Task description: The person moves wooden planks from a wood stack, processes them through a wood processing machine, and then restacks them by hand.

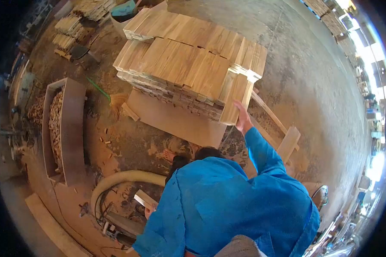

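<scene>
My right hand (244, 120), at the end of the outstretched blue sleeve, grips the near end of a wooden board (230, 112). That board lies at the right front corner of a large stack of boards (171, 64); part of my fingers is hidden. Low on the left, my left hand (149, 210) is closed around a short wooden piece (145, 198), held away from the stack. My sleeve and body hide much of this hand.
A tall box of wood offcuts (73, 128) stands on the left, near a green-handled broom (101, 89). A thick hose (124, 176) curves beside a machine (116, 225) at lower left. Loose planks (289, 143) lie on the right. Sawdust and scraps litter the floor.
</scene>
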Motion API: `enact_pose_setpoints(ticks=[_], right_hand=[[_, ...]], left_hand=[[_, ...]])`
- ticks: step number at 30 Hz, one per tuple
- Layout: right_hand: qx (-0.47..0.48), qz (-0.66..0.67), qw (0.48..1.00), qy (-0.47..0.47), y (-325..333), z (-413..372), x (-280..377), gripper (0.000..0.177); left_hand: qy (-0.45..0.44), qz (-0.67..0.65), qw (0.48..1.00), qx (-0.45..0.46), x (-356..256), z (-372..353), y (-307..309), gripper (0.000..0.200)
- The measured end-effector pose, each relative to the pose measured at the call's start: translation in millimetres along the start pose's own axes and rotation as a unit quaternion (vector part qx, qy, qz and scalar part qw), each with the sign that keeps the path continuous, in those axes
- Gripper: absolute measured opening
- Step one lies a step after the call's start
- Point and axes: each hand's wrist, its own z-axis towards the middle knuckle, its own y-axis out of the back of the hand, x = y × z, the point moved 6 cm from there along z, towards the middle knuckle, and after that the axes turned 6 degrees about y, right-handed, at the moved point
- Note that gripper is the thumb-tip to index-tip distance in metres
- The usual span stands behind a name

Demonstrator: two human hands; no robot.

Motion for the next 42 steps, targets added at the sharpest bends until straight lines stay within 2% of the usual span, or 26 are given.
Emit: enact_pose_setpoints(ticks=[1,2,3,5,8,10,12,13,14,17,18,20,23,27,28,29,30,32,33,35,37,38,39,40,41,42], right_hand=[[-0.032,-0.014,0.999,0.017,8,21,-3,0.053],[-0.035,-0.008,0.999,0.015,59,75,-27,0.053],[0.044,-0.087,0.980,0.171,77,129,-46,0.051],[-0.037,0.034,0.998,0.022,16,81,-22,0.049],[0.010,-0.037,0.997,0.062,-12,98,-9,0.051],[0.031,-0.037,0.997,0.053,-26,102,-2,0.051],[0.033,-0.023,0.998,0.053,-26,111,-2,0.050],[0.024,-0.074,0.995,0.055,-21,120,-3,0.054],[0.008,-0.127,0.990,0.057,-9,121,-1,0.058],[0.051,-0.165,0.981,0.084,-16,104,21,0.068],[0.051,-0.176,0.983,0.034,-15,108,19,0.073],[0.063,-0.186,0.980,-0.031,-4,130,11,0.083],[0.030,-0.199,0.979,-0.003,-1,130,16,0.091],[0.049,-0.254,0.966,-0.001,-9,154,18,0.086],[0.062,-0.331,0.937,0.096,-10,176,16,0.080],[0.073,-0.398,0.894,0.193,-17,187,18,0.074],[0.088,-0.394,0.894,0.196,-22,186,21,0.074],[0.076,-0.534,0.832,0.130,-16,181,26,0.078],[0.083,-0.533,0.831,0.137,-18,181,30,0.078],[0.066,-0.504,0.845,0.164,-13,180,33,0.086],[0.069,-0.528,0.838,0.120,-6,181,32,0.090],[0.073,-0.460,0.880,0.087,-1,179,27,0.091],[0.073,-0.390,0.916,0.052,4,169,23,0.093],[0.054,-0.378,0.924,0.019,1,140,30,0.097],[0.055,-0.381,0.923,0.015,8,130,22,0.097],[0.064,-0.308,0.944,0.103,15,127,22,0.099]], left_hand=[[-0.004,0.008,1.000,0.003,-10,11,6,0.069],[-0.015,0.093,0.995,-0.034,-22,16,14,0.069],[-0.020,0.172,0.982,-0.080,-32,13,28,0.068],[-0.063,0.244,0.962,-0.108,-58,12,48,0.065],[-0.058,0.229,0.967,-0.097,-103,-5,60,0.061],[-0.075,0.073,0.992,-0.074,-109,1,61,0.056],[-0.087,0.066,0.990,-0.090,-105,0,61,0.054],[-0.097,0.052,0.989,-0.094,-106,3,58,0.051],[-0.089,0.123,0.983,-0.104,-108,7,59,0.053],[-0.107,0.171,0.978,-0.051,-134,28,41,0.054],[-0.112,0.186,0.975,-0.042,-143,30,41,0.054],[-0.113,0.214,0.970,-0.035,-151,10,69,0.055],[-0.102,0.249,0.963,-0.025,-158,-65,135,0.056],[-0.078,0.262,0.961,-0.050,-132,-154,186,0.058],[-0.073,0.258,0.962,-0.060,-128,-125,147,0.058],[-0.067,0.256,0.962,-0.070,-127,-31,74,0.058],[-0.063,0.257,0.961,-0.076,-172,15,4,0.059],[-0.060,0.261,0.960,-0.081,-204,24,-7,0.060],[-0.059,0.262,0.960,-0.080,-214,26,-14,0.060],[-0.049,0.267,0.959,-0.076,-211,16,-18,0.061],[0.008,0.265,0.960,-0.091,-219,11,-17,0.062],[0.057,0.258,0.958,-0.107,-241,14,-21,0.063],[-0.048,0.098,0.991,-0.077,-238,58,-9,0.057],[-0.041,0.107,0.993,-0.041,-275,46,-18,0.059],[-0.023,0.122,0.992,-0.011,-308,51,-28,0.073],[-0.059,0.114,0.991,-0.020,-348,41,-39,0.078]])
